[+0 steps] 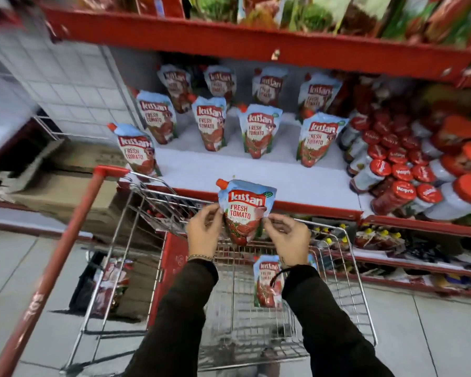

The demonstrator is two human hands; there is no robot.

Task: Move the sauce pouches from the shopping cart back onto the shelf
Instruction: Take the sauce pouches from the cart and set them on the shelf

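- Both hands are holding a glossy, pale-blue and red plastic sauce pouch (245,210) with a red corner spout, printed "Kissan Fresh Tomato"; it is hanging upright in the air above the cart, just in front of the shelf's red front lip.
- The left hand (204,231) is pinching the pouch's left edge, thumb and fingertips closed together on the soft film.
- The right hand (287,236) is gripping the right edge the same way, its fingers curled and clamped on the pouch's side seam.
- Dark, matte long sleeves (185,317) are covering both forearms; a thin bracelet is sitting at the left wrist and a dark cord at the right.
- A second pouch of the same kind (267,284) is lying inside the shiny wire-mesh shopping cart (348,270), partly hidden behind the right wrist.
- The cart is showing a red plastic handle bar (65,251) running diagonally at the left and a flat red panel on its inner end.
- The white, flat shelf board (256,175) with red metal edging is carrying nine more pouches standing upright in loose rows, spaced well apart; the leftmost one (136,151) is standing near the front corner.
- Round jars with red screw lids (397,170) are crowding the shelf's right side, tightly packed and touching.
- Pale square tiles are covering the wall at the left; blur is softening the upper shelf's packets.
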